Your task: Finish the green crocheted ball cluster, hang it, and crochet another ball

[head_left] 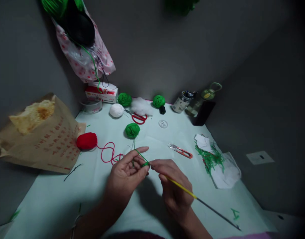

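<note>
My left hand (127,172) is closed, pinching a small piece of green crochet work (145,164) between thumb and fingers. Green yarn passes over its raised index finger and leads back to a green yarn ball (132,130). In my right hand (176,182) is a crochet hook (184,190) with a yellow grip and a long dark shaft pointing down to the right. The front end of the hook meets the green piece at my left fingertips; its tip is hidden there. Both hands are just above the pale tablecloth (147,215).
Red yarn (87,141) and a paper bag with flatbread (55,142) stand left. Red-handled scissors (139,118), white yarn (116,110) and stuffing (140,105) lie behind. Orange thread snips (181,151) and green scraps (212,157) lie right, before a bottle (194,108) and pen cup (180,103).
</note>
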### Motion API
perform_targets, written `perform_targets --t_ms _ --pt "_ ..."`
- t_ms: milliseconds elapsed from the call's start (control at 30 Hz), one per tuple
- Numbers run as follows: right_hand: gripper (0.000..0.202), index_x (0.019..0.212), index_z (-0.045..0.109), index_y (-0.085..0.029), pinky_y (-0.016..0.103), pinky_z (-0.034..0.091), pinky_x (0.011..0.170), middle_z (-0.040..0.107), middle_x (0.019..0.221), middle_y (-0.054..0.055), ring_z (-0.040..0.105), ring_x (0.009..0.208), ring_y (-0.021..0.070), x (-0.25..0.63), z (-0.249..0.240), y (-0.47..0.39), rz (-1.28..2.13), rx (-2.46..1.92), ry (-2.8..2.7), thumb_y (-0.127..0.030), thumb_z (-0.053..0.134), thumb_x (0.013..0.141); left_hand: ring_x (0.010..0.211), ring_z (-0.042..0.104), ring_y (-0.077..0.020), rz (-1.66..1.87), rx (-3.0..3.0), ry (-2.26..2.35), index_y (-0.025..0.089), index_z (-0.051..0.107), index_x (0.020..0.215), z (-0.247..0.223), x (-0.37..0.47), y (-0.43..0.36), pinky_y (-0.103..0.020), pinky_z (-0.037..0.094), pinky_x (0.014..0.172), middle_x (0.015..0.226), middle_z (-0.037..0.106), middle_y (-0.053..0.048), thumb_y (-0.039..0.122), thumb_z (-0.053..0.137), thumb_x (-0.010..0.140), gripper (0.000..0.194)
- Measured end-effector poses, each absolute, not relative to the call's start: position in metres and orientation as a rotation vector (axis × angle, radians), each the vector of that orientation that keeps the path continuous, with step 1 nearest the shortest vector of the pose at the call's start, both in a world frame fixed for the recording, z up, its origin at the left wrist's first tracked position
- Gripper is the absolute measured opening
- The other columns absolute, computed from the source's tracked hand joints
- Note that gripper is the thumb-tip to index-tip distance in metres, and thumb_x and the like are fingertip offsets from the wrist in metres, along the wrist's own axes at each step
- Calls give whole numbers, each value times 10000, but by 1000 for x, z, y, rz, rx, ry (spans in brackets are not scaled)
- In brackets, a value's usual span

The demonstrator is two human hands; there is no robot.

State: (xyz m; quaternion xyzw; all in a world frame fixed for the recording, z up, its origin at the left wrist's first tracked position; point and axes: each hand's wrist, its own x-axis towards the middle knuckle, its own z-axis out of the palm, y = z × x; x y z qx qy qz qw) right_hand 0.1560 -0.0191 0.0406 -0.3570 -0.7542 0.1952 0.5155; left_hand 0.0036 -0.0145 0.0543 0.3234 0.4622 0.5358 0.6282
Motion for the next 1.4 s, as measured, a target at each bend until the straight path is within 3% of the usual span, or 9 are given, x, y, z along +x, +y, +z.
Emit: perform_targets --t_ms 133,267,467,600,700,800,967,1200,1400 --pt "426 1249 672 -278 358 586 761 722 1052 93 685 961 225 158 40 -19 209 -930 -1981 -55 600 894 469 431 -46 1079 584 835 180 607 1341 47 0 -12 -206 407 469 717 550 48 290 806 759 626" --pt "337 1131 709 -266 322 564 748 717 974 61 670 885 188 158 44 -18 461 -952 -1745 -58 540 927 418 233 0 985 388 699 126 654 1272 47 -9 -5 -170 333 433 638 458 85 234 788 781 520" --pt "236 974 738 -258 299 566 723 717 892 40 673 845 174 149 48 -9 827 -964 -1493 -125 543 961 433 304 13 1040 591 785 202 643 1279 50 -8 -5 -182 386 437 916 601 8 280 815 769 544" --pt "353 1176 719 -291 344 580 758 727 1012 74 690 920 210 151 41 -14 527 -1007 -1750 -86 582 923 510 395 -36 1113 592 848 189 634 1300 48 -2 -7 -182 402 453 839 570 19 314 857 721 633" --pt "465 1281 672 -313 357 578 769 725 1073 80 684 954 222 156 39 -18 365 -963 -1866 -63 610 894 444 254 -12 1041 438 752 155 683 1239 47 -3 -6 -178 379 467 667 496 68 284 812 777 496" --pt "348 1115 729 -301 320 557 724 719 945 43 665 853 180 157 43 -15 566 -979 -1615 -62 554 932 441 197 5 1027 336 710 146 732 1150 48 -6 -5 -171 378 502 659 470 80 223 795 792 371" --pt "210 971 762 -264 316 545 731 720 923 46 658 866 180 151 45 -9 924 -970 -1418 -172 574 963 453 336 2 1087 531 773 195 710 1174 51 -4 -5 -231 452 555 909 627 9 251 805 773 416" --pt "175 982 773 -259 301 523 728 694 898 35 629 806 156 153 38 -8 1025 -937 -1317 -220 604 959 446 266 -9 1040 488 752 172 630 1318 51 -6 -7 -215 409 535 738 580 42 247 779 800 544" --pt "188 844 746 -209 251 497 591 650 754 20 571 620 117 155 42 -4 1278 -886 -956 -343 645 929 445 211 9 955 364 647 161 718 1199 49 -9 -6 -195 346 488 796 562 23 178 737 803 397"
